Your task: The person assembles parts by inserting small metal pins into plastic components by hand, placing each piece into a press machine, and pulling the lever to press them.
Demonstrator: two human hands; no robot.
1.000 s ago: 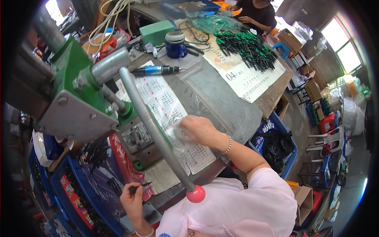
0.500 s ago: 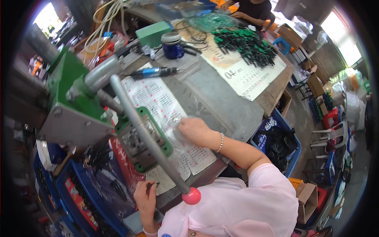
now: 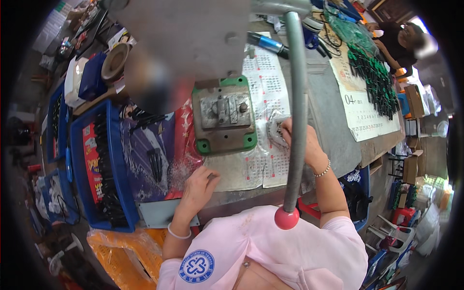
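My right hand (image 3: 309,147) is at a small clear plastic bag (image 3: 276,129) on the printed paper sheets (image 3: 270,92), its fingers closed at the bag's edge. The bag's contents are too unclear to name. The press lever (image 3: 296,96) with a red ball knob (image 3: 286,217) passes in front of part of that hand. My left hand (image 3: 197,188) rests near the table's front edge, thumb and fingers drawn together; anything small between them cannot be made out. Between and beyond my hands stands a green press base (image 3: 203,146) with a metal fixture (image 3: 227,111) on top.
The blurred press head (image 3: 193,38) hangs over the far side. Blue bins (image 3: 126,193) with black parts stand at left, beside a plastic-covered sheet (image 3: 145,179). A screwdriver-like blue tool (image 3: 266,43) lies behind. Green-and-black parts (image 3: 374,79) are heaped at right, near another person (image 3: 398,43).
The view has swung left, so the press base now appears nearer the middle. My left hand has come onto the table's front area; my right hand stays at the plastic bag.
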